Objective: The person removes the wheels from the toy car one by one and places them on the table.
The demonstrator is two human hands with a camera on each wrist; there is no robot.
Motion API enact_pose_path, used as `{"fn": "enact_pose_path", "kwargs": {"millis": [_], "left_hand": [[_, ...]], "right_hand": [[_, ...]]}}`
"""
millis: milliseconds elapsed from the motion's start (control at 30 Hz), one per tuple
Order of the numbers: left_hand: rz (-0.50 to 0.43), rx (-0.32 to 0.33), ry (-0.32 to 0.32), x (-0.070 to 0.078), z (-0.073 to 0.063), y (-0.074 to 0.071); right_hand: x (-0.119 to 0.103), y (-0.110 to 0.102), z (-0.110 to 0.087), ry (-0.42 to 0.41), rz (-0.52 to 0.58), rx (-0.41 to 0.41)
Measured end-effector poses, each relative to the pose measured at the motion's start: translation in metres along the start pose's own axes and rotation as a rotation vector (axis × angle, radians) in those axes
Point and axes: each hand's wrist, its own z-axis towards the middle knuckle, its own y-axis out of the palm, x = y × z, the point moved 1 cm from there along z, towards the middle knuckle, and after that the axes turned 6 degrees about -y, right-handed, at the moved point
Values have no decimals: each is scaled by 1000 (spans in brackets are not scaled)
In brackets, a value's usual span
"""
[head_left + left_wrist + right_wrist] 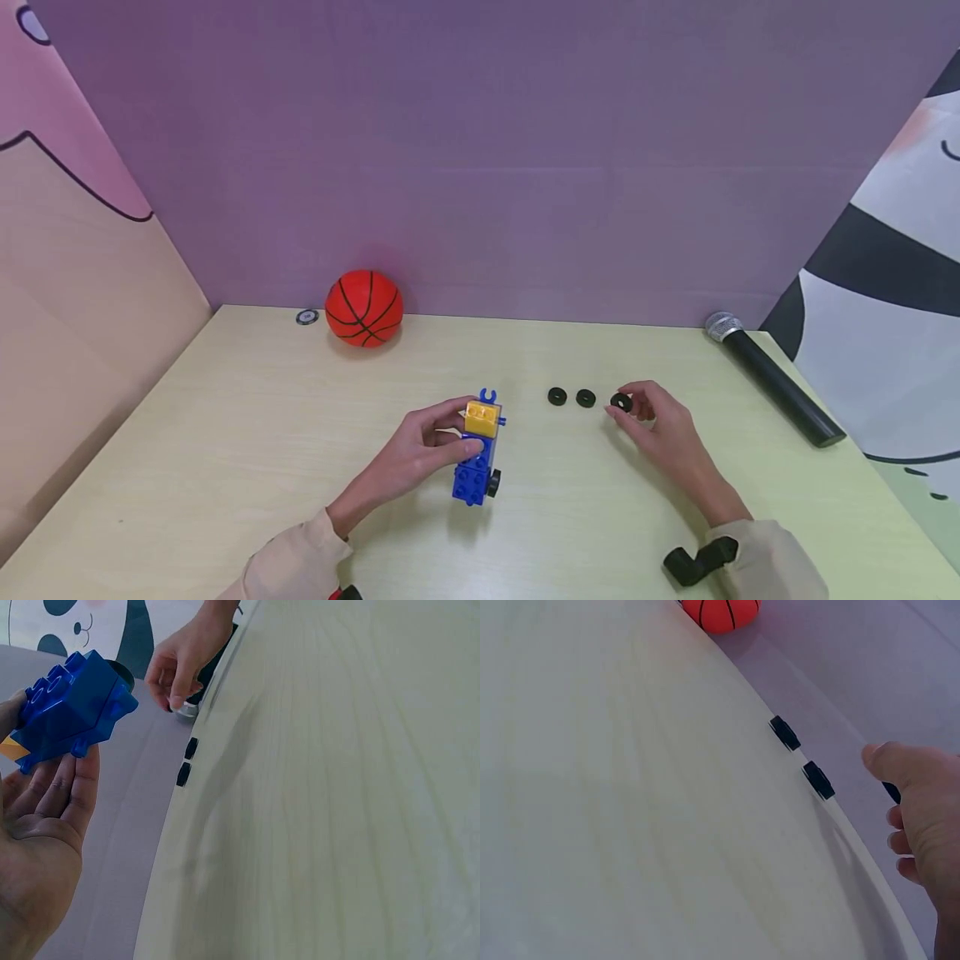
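My left hand (420,450) grips a toy car of blue and yellow building blocks (474,477) above the table, thumb on top. One black wheel (493,483) sits on the car's right side near its lower end; a bare blue axle peg sticks out beside the yellow block (482,418). In the left wrist view the blue studded end (71,705) shows close up. My right hand (660,425) pinches a loose black wheel (621,402) between thumb and fingers. Left of it, two more black wheels (557,396) lie flat on the table.
A red toy basketball (364,308) stands at the back left, with a small dark-rimmed disc (307,317) beside it. Along the table's right edge lies a black microphone (780,383). A purple wall panel (480,167) rises behind the table (225,467).
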Motion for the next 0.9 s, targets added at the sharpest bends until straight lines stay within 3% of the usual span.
{"fn": "enact_pose_path", "kwargs": {"millis": [500, 900], "left_hand": [[5, -1, -10, 0, -1, 1], [5, 2, -11, 0, -1, 1]], "right_hand": [[19, 5, 4, 158, -31, -142], [26, 7, 8, 183, -48, -209]]}}
